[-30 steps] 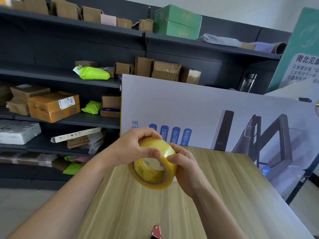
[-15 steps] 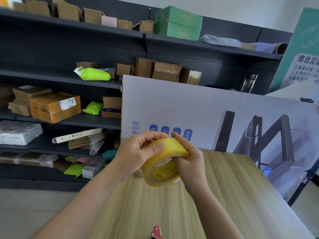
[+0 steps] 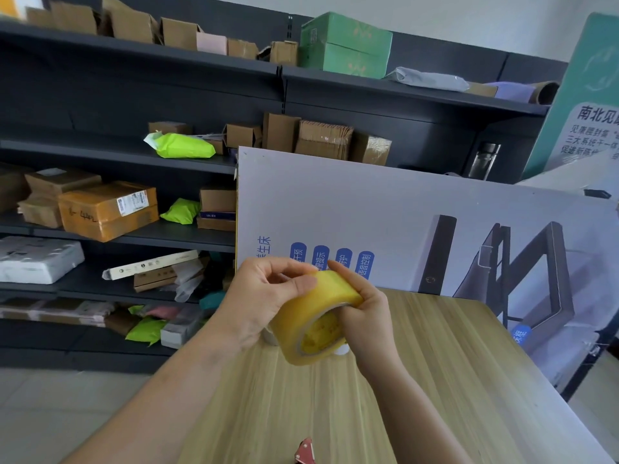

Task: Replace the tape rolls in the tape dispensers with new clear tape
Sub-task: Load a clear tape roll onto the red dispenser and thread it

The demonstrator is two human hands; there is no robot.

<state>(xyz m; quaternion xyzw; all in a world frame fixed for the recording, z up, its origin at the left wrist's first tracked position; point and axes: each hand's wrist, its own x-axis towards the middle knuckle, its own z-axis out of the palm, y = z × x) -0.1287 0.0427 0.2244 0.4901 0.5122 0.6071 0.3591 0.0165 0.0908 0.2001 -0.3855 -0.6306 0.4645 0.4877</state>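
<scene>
Head view: our left hand (image 3: 258,296) and right hand (image 3: 365,316), both curled round the clear tape roll (image 3: 311,313), above the wooden table (image 3: 435,380).

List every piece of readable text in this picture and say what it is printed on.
"南北见", cut off at the frame edge: teal sign; smaller lines below blurred.
"生床" and "语音控制": white board; other blue labels unclear.
Shipping label on the orange box: too small to read.
Print inside the tape roll: blurred.

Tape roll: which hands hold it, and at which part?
Both. Left hand pinches the tape roll at its top; right hand grips its right edge.
</scene>
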